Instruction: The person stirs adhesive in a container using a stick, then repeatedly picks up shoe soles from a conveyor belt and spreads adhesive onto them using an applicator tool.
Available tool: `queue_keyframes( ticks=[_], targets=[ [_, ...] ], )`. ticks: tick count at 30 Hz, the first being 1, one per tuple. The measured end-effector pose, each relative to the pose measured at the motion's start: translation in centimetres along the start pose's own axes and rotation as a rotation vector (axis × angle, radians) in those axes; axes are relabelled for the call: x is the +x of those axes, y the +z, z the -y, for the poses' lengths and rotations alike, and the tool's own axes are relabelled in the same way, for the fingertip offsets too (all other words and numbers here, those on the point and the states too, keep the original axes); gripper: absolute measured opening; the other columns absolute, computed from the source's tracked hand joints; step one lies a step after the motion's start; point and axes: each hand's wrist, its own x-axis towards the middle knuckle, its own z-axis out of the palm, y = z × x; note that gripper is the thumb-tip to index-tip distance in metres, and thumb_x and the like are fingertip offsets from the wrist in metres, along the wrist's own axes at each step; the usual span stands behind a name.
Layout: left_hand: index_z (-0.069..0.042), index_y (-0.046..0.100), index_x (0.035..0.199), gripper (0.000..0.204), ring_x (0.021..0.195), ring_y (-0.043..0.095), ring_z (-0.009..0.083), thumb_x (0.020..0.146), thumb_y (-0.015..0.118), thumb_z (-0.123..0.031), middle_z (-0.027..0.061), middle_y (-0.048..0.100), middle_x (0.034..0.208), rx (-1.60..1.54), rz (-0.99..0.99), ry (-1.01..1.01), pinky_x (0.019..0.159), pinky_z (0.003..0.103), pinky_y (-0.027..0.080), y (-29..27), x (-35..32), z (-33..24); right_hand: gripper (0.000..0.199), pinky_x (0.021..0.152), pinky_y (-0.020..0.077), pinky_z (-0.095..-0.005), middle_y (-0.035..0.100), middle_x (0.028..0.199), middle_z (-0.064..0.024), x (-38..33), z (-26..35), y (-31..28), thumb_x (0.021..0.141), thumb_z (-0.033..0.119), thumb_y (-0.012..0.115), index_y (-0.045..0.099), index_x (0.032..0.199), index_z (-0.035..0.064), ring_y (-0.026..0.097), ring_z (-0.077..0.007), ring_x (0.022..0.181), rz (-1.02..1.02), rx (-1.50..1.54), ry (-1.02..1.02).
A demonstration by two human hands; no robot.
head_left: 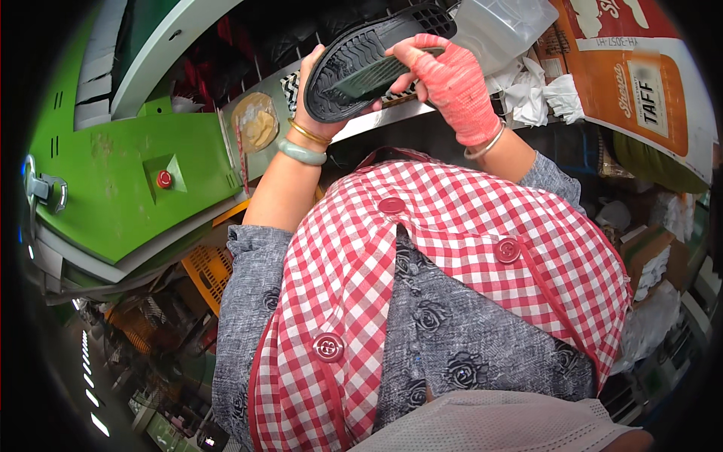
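A black shoe sole (331, 94) with a wavy tread-like inner pattern is tilted up above the workbench edge. My left hand (303, 109) is bare and wraps round its near left end, thumb on the left edge and fingertips showing beneath. A gold bangle and a pale green bangle sit on that wrist. My right hand (458, 87), in a pink knit glove, pinches a flat dark green strip (367, 79). The strip lies over the middle of the sole; whether it touches cannot be made out.
At left stands a green machine (113, 188) with a red push button (163, 179). A round yellowish item in clear wrap (256, 120) lies beside it. Rightward are a clear plastic bin (506, 30), crumpled white paper (527, 98) and an orange cardboard box (640, 105). A yellow crate (205, 270) stands lower left.
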Motion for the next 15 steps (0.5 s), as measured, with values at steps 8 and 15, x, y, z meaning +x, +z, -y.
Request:
queue_keyframes(
  ticks=[8, 15],
  targets=[
    [-0.003, 0.05, 0.117, 0.064, 0.08, 0.062, 0.0317, 0.085, 0.029, -0.054, 0.0168, 0.059, 0.106, 0.007, 0.124, 0.025, 0.064, 0.044, 0.053, -0.5, 0.0, 0.1, 0.015, 0.052, 0.04, -0.0178, 0.063, 0.067, -0.002, 0.8, 1.0, -1.3, 0.084, 0.015, 0.06, 0.063, 0.09, 0.0016, 0.05, -0.0039, 0.051, -0.251, -0.063, -0.236],
    [-0.002, 0.057, 0.106, 0.052, 0.088, 0.061, 0.0272, 0.087, 0.035, -0.046, 0.0126, 0.062, 0.1, -0.052, 0.035, 0.18, 0.08, 0.04, 0.048, -0.7, 0.8, -0.1, 0.011, 0.059, 0.0481, -0.0206, 0.063, 0.076, -0.0052, -2.0, 1.3, 1.6, 0.084, 0.008, 0.059, 0.064, 0.091, 0.0, 0.06, -0.009, 0.064, 0.067, -0.162, -0.356]
  ],
)
